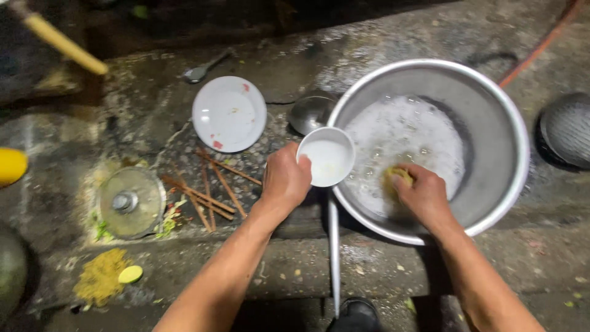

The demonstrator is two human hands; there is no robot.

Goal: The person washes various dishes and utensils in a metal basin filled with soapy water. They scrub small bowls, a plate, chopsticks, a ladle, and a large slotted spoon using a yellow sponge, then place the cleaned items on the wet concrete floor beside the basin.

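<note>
Plate point(229, 114) and chopsticks point(209, 190) left of basin point(491, 117), lid point(131, 201) farther left.

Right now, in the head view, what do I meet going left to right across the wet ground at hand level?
Glass pot lid → wooden chopsticks → left hand → small white bowl it holds → right hand pressing a yellow sponge in the large steel basin → dark round pan.

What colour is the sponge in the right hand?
Yellow. The sponge, gripped by the right hand, shows only in the head view.
</note>
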